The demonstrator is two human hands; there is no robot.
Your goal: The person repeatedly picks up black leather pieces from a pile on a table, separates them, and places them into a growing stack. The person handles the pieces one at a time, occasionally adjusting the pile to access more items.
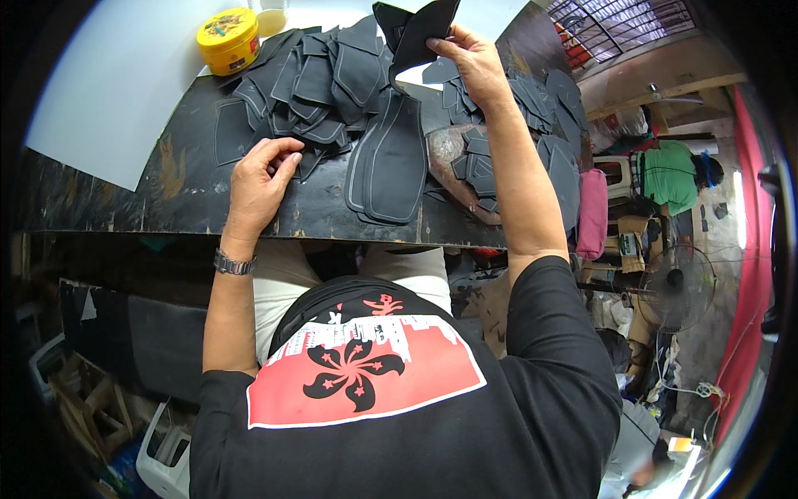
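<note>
My right hand (475, 65) is raised over the far side of the table, thumb and fingers closed on a folded black cut piece (422, 37) that looks like leather or synthetic sheet. My left hand (262, 181) rests low at the near edge of a heap of black cut pieces (312, 79), many with pale outlines. Its fingers are curled together beside a small dark piece (310, 162); whether anything is pinched between them is hidden. Between my hands lies a stack of long, sole-shaped black pieces (389, 162).
A yellow round tub (228, 41) stands behind the heap, by a white sheet (108, 100). More black pieces (478, 162) are heaped under my right forearm. The dark table's near edge (307, 237) runs before my lap. A person in green (669, 175) and a fan (677, 283) are at right.
</note>
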